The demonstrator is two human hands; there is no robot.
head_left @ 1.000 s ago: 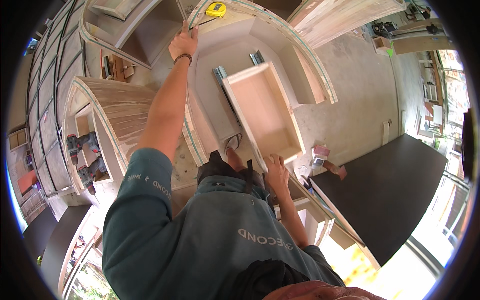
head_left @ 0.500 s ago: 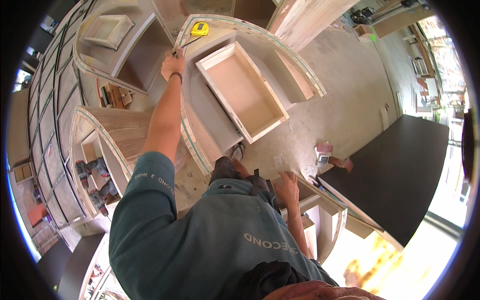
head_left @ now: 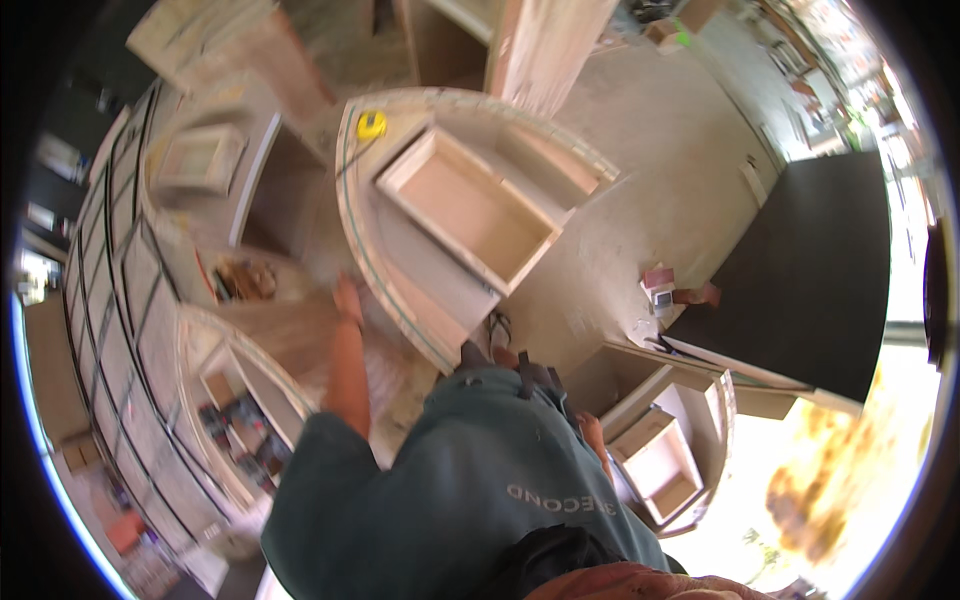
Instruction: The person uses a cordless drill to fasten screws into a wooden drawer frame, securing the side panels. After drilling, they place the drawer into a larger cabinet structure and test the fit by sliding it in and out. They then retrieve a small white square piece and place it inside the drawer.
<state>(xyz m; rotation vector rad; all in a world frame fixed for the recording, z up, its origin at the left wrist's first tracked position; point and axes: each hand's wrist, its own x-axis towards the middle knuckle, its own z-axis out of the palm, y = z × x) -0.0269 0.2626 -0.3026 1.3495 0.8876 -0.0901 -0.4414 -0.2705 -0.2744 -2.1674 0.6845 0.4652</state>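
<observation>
My left hand [head_left: 347,300] hangs just left of the curved edge of a wooden cabinet frame [head_left: 400,325]; motion smears its fingers. My right hand [head_left: 591,432] is low beside my right hip, close to another cabinet, its fingers mostly hidden. Inside the curved frame in front of me sits a shallow wooden drawer box [head_left: 470,215]. At the frame's far left corner lies a yellow tape measure [head_left: 371,125]. A thin dark stick-like thing [head_left: 359,156] lies beside it, too blurred to name.
To the left, a cabinet [head_left: 215,345] has tools inside, and a larger one [head_left: 255,190] stands farther off. A cabinet with a drawer [head_left: 655,465] is close at my right. Beyond it lies a large black panel [head_left: 800,270]. A tall wooden piece [head_left: 550,50] stands at the back.
My left hand has drawn back from the frame's far left corner towards me, leaving the thin dark thing on the frame. My right hand has dropped closer to my side. The view has shifted.
</observation>
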